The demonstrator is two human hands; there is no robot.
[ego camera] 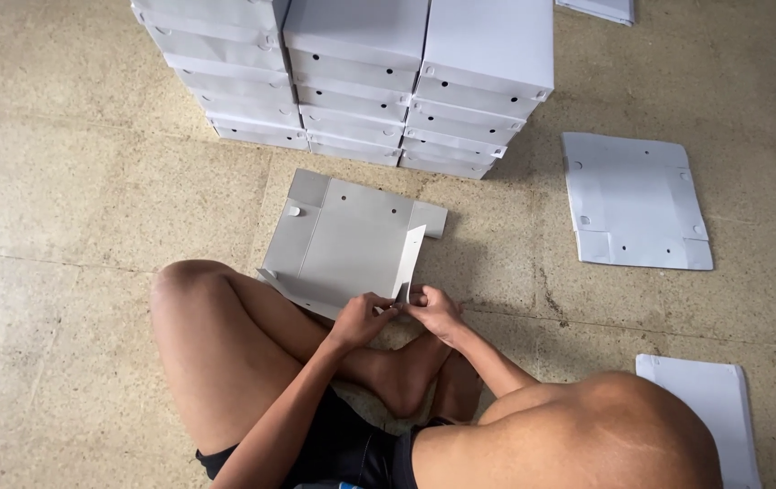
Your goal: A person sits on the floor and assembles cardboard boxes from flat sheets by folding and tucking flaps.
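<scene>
- Both hands were pinched on the near corner of the flat white box blank (343, 240): left hand (363, 319) clenched on the near edge flap, right hand (433, 311) grasping the base of the raised side flap (409, 263).
- Fingertips of the two hands met at that corner, touching one another, which I judged to be the way to hold two panels together while the fold was set.
- I had the blank lying on the tiled floor (62, 199), just beyond my crossed legs (216, 353), its near edge resting against my knee and shin; this kept the work close and braced.
- I had the right flap standing nearly upright; the far and left flaps lay only slightly lifted, with small round holes visible in the panels.
- A stack of finished white boxes (361, 81) stood beyond the blank, in three columns, set apart from it.
- One more flat blank (634, 201) lay to my right, well apart; a pile of white sheets (709, 412) lay nearer my right side, within reach.
- Another white sheet (601, 9) showed partly at the top edge; its kind could not be confirmed.
</scene>
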